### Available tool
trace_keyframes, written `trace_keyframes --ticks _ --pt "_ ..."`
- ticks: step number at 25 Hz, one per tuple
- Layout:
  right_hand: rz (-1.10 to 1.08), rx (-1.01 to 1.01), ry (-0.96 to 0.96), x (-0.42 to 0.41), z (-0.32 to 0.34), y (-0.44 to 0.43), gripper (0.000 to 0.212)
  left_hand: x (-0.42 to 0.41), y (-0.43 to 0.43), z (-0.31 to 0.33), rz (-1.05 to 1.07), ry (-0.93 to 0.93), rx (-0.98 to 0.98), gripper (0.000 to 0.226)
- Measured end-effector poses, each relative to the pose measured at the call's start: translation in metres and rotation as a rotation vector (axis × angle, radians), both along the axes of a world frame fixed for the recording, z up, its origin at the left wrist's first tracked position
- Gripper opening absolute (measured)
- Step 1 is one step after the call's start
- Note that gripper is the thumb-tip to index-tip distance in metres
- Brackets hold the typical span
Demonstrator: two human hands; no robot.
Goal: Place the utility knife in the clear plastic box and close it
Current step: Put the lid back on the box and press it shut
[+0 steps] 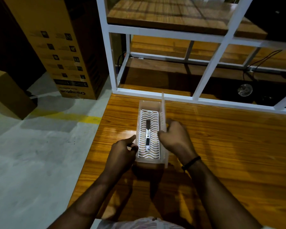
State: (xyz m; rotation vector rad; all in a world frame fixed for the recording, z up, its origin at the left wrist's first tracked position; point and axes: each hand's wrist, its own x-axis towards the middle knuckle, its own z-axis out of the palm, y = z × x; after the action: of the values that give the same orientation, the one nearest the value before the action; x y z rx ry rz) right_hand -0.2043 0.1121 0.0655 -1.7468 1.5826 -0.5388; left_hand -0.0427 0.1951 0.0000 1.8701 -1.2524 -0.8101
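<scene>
Silver-and-black utility knife (pixel 147 136) on white wavy-slatted tray (pixel 143 123), clear plastic box (pixel 141 105), orange-brown wood-grain table (pixel 221 146).

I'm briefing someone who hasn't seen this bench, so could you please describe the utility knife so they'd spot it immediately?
On the wooden table, between the two hands, sits a clear plastic box with its lid raised. The utility knife lies lengthwise on the box's white wavy grid: a slim silver-and-black bar, the only dark thing inside.

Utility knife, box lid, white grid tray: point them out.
utility knife (pixel 147 139), head view, metal body.
box lid (pixel 163 111), head view, raised edge.
white grid tray (pixel 143 116), head view, left wavy slats.
</scene>
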Motion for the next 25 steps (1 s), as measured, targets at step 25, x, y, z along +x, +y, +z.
trace_keyframes --ticks 25 --pt "-0.106 -0.025 -0.234 -0.031 -0.091 0.021 0.032 -0.008 0.009 -0.014 0.053 0.283 0.022 0.037"
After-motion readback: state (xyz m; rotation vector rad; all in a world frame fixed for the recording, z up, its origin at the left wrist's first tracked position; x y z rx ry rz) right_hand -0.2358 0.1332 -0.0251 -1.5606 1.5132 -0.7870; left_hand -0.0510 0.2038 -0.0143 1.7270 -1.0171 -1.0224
